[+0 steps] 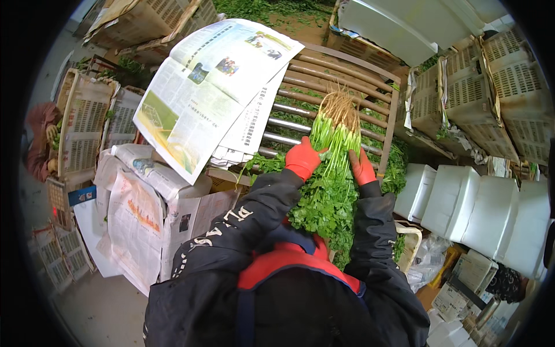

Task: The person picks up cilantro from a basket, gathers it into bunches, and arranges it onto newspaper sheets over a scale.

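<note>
A rooted bunch of leafy greens (333, 147), like coriander or Chinese celery, lies on a slatted metal rack (299, 110). Its brown roots point away from me and its leaves hang towards my body. My left hand (304, 158), in an orange-red glove, grips the left side of the stems, index finger laid across them. On the opposite side, my right hand (361, 166), in a matching glove with dirty fingertips, holds the stems' right edge. Part of each hand's grip is hidden. Left of the bunch, a stack of newspaper sheets (217, 86) covers part of the rack.
A newspaper-lined box (143, 208) stands at my left. White foam boxes (455, 199) line the right, below stacked plastic crates (468, 91). More greens (392, 169) show under and beside the rack. At far left, another person's sleeve (41, 139) is beside a crate (84, 126).
</note>
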The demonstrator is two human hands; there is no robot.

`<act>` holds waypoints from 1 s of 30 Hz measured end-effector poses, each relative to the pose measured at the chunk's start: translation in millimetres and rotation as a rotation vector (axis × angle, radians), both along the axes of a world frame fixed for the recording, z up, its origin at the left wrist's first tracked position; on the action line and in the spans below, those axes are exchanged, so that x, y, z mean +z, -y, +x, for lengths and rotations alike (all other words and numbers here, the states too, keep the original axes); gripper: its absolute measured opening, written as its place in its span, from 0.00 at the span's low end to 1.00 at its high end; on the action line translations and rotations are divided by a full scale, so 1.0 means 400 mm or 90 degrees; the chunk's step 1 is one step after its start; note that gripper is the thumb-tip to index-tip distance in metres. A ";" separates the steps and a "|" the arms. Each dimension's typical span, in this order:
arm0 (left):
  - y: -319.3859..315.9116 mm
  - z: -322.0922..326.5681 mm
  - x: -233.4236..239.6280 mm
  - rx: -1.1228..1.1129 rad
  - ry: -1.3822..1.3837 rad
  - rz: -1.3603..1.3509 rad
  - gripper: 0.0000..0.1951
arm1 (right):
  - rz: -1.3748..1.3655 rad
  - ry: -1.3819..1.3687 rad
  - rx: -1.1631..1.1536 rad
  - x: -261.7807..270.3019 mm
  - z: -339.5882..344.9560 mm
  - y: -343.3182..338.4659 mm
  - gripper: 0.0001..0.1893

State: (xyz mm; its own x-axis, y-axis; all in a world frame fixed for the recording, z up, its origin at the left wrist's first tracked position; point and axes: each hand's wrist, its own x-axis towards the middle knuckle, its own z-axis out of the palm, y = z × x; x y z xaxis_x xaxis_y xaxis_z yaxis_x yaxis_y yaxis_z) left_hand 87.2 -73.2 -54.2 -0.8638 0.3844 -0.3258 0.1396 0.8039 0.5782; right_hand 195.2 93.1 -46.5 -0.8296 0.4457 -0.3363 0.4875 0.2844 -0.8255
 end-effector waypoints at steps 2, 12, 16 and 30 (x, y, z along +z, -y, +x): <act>0.008 0.004 -0.113 -0.030 -0.035 0.099 0.33 | 0.027 0.006 0.054 0.018 -0.028 0.032 0.34; 0.070 0.057 0.173 0.040 0.182 0.419 0.28 | -0.146 -0.148 0.148 -0.216 0.051 -0.202 0.19; 0.298 0.034 0.412 0.079 0.042 0.425 0.36 | -0.351 -0.123 0.074 0.016 -0.118 -0.026 0.23; 1.541 -0.014 0.415 0.579 -0.385 0.419 0.16 | -0.330 -0.253 0.725 0.416 -0.583 1.565 0.39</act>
